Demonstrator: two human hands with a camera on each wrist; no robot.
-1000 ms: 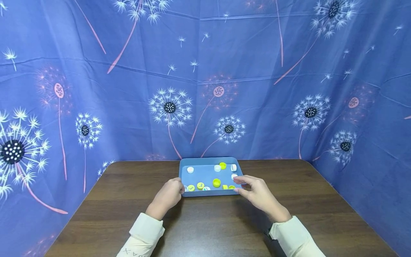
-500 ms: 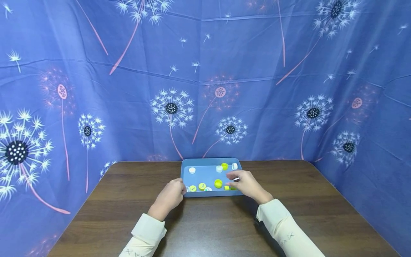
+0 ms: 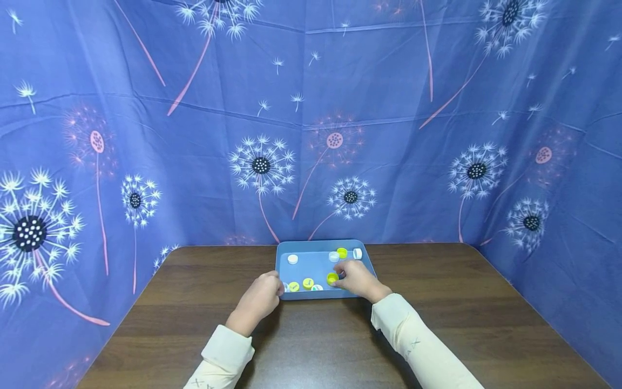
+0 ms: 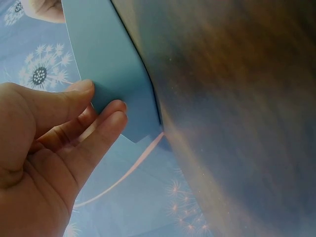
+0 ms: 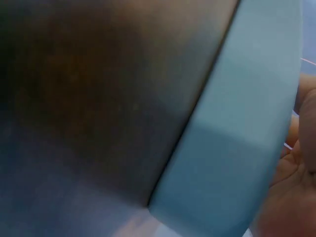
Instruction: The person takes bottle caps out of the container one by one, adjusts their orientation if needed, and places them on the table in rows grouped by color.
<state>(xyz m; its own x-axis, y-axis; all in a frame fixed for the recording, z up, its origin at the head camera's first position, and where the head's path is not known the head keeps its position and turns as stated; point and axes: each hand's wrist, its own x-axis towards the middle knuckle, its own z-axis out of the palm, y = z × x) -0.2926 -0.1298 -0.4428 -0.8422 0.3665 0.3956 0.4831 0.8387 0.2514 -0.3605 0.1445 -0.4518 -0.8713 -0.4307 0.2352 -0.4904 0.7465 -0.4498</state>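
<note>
A shallow blue tray [image 3: 311, 295] with several yellow and white bottle caps stands near the back of the table. My left hand [image 3: 259, 297] pinches its front left corner; in the left wrist view, the thumb and fingers [image 4: 109, 129] press on either side of the tray wall [image 4: 113, 59]. Over the tray's right half is my right hand [image 3: 358, 278], thumb and fingertips parted right at the edge of a yellow cap [image 3: 331, 277]. In the right wrist view the tray wall [image 5: 222, 138] hides most of that hand [image 5: 291, 173].
A white cap [image 3: 333, 256], a yellow cap [image 3: 342, 252] and another white cap [image 3: 357, 253] lie along the tray's back right. One white cap [image 3: 292, 259] sits at back left. Several more line the front wall. Behind the wooden table [image 3: 194, 302] hangs a blue dandelion cloth [image 3: 204, 140].
My right hand has moved left across the tray, from the right side to the yellow cap, covering the caps at front right. My left hand keeps its hold on the corner.
</note>
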